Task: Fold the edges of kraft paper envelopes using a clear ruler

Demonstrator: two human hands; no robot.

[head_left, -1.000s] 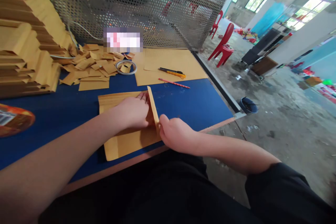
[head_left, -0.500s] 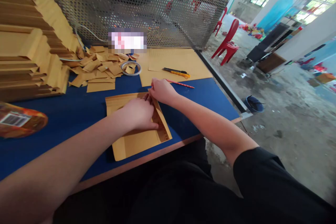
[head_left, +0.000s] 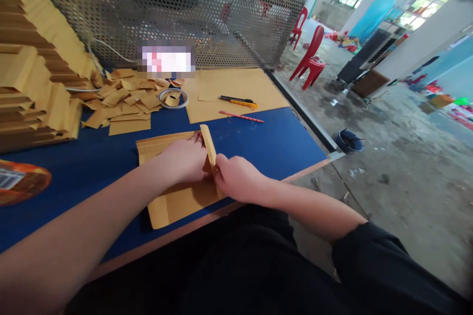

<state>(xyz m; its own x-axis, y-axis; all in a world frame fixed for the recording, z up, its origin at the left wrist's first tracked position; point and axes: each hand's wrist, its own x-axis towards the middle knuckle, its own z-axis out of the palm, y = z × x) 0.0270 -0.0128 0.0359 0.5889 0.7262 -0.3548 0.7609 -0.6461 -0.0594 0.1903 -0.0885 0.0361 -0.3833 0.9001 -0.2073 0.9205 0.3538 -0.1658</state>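
A brown paper envelope (head_left: 173,204) lies flat on the blue tabletop (head_left: 92,157) near the front edge. My left hand (head_left: 185,160) presses down on its middle, fingers together and flat. My right hand (head_left: 236,177) sits at the envelope's right side and pinches the folded flap (head_left: 207,140), which stands raised along the right edge. The two hands are almost touching.
Stacks of brown envelopes (head_left: 33,88) rise at the left. Paper scraps (head_left: 121,98) and a tape roll (head_left: 173,98) lie behind. A utility knife (head_left: 238,102) and a red pencil (head_left: 241,116) rest near a large brown sheet (head_left: 229,89). Perforated metal screen (head_left: 207,15) at the back; red chairs (head_left: 308,61) beyond.
My right hand went up to the flap's far end, then slid back along the fold to its near end. The flap stands more upright. My left hand stayed pressing the envelope.
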